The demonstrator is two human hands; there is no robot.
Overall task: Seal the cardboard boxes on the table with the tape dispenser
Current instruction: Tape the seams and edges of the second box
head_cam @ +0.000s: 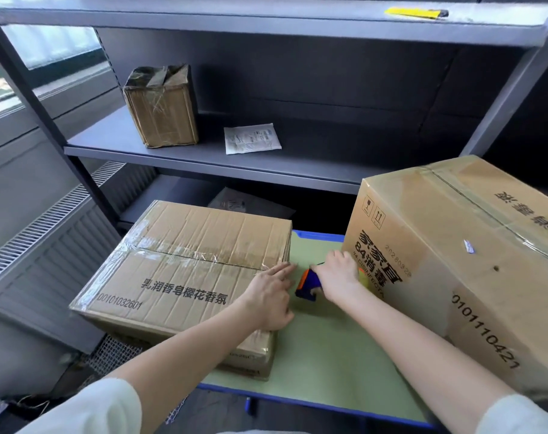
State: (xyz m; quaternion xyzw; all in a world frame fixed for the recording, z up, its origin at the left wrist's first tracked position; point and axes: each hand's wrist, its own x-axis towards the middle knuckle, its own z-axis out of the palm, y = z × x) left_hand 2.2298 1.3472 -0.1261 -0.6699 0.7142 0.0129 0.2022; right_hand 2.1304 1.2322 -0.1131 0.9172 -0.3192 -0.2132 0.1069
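green table top point(329, 355) with a blue edge, set against a grey metal shelf unit point(204, 158). far left, a window strip and a ribbed radiator point(63, 214) along the wall. on the middle shelf, a small taped box point(161, 108), and right of it a white packet point(252, 138). top shelf, right side, a yellow cutter point(415, 13).

the flat box point(185, 267) lies on the table's left part and sticks out past the table's left edge. clear tape covers its centre seam.

the left hand point(271, 296) rests on the right end of the flat box. fingers are straight, tips by the end of the taped seam. it is released and grasps nothing.

the tape dispenser point(308, 286), blue with an orange part, sits on the table in the gap between the two boxes, just right of the left hand. the right hand point(337, 274) comes over it from above, fingers curled, grasping it.

the big box point(454, 261) stands on the right, close behind the right hand, with tape along its top.

hidden or unclear: the right hand covers most of the dispenser, so only its near end shows. can't tell whether the yellow patch by the right wrist is the roll or box print. there's a dim item on the low shelf behind the flat box, not readable. the big box is cut off at the right frame edge. both white sleeves are cut off at the bottom.
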